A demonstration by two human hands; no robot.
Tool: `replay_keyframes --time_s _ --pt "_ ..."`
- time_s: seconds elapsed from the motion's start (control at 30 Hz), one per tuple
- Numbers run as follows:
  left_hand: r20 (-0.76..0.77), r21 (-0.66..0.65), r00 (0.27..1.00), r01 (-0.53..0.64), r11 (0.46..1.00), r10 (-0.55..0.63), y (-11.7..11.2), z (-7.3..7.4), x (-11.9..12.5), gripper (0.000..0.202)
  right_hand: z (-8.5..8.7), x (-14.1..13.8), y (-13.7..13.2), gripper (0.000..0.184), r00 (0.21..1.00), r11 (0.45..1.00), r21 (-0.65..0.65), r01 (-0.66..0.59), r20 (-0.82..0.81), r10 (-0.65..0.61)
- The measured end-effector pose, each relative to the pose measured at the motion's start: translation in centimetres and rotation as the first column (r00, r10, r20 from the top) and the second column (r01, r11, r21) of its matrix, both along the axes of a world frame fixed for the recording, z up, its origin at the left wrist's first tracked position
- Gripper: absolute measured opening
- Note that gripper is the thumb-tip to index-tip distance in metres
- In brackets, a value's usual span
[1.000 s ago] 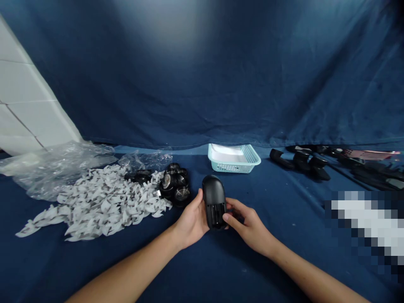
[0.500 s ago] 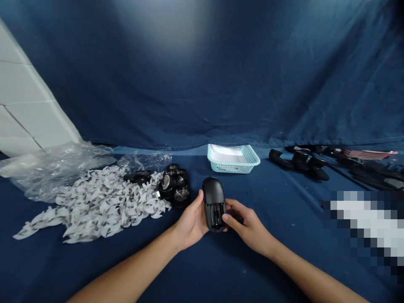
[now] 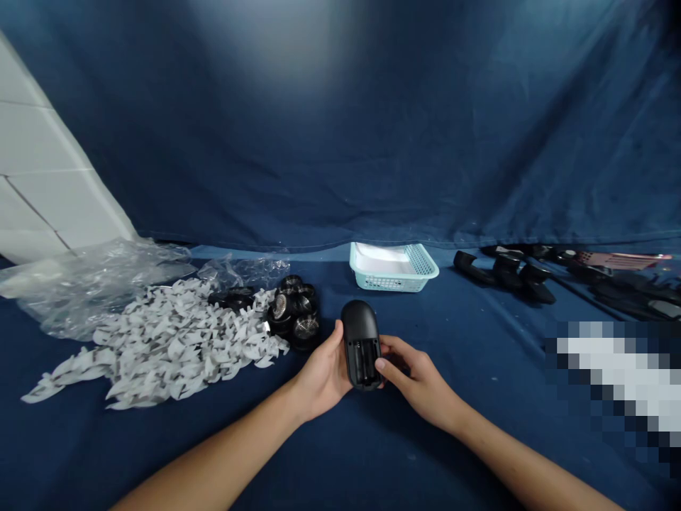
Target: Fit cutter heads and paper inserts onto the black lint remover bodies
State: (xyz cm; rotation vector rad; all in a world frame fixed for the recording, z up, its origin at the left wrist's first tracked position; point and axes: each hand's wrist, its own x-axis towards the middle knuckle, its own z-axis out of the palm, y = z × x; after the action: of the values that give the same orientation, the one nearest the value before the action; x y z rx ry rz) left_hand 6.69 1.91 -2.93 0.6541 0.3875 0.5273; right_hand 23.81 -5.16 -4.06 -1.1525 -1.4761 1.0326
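A black, rounded, oblong device (image 3: 360, 323) is held upright in front of me, its open battery compartment (image 3: 364, 363) facing my way. My left hand (image 3: 322, 380) grips it from the left, the thumb along its edge and the fingers behind it. On the right edge, beside the compartment, my right hand (image 3: 418, 380) pinches the device between thumb and fingers. Left of it, close to my left hand, several round black parts with metal mesh faces (image 3: 294, 309) lie heaped together. Whether batteries sit inside the dark compartment is hard to make out.
A big pile of small grey-white curved pieces (image 3: 181, 348) spreads at the left, with clear plastic bags (image 3: 106, 277) behind. A light-blue basket (image 3: 394, 284) holding white sheets stands beyond the device. Curved black parts (image 3: 508, 273) and a pink slotted item (image 3: 620, 260) lie at the right.
Almost nothing differs. The device has shifted very slightly in my hands, and both hands keep their hold at the same spot.
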Motion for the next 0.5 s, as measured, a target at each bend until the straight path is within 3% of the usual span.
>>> replay_keyframes --time_s 0.33,0.5 --pt "0.003 0.029 0.999 0.036 0.999 -0.036 0.06 -0.11 -0.19 0.052 0.37 0.13 0.12 0.033 0.997 0.995 -0.056 0.081 0.019 -0.08" --pt "-0.013 0.054 0.998 0.059 0.997 -0.058 0.15 -0.12 -0.16 0.052 0.56 -0.17 0.31 0.037 0.991 0.987 -0.132 0.095 -0.085 -0.106"
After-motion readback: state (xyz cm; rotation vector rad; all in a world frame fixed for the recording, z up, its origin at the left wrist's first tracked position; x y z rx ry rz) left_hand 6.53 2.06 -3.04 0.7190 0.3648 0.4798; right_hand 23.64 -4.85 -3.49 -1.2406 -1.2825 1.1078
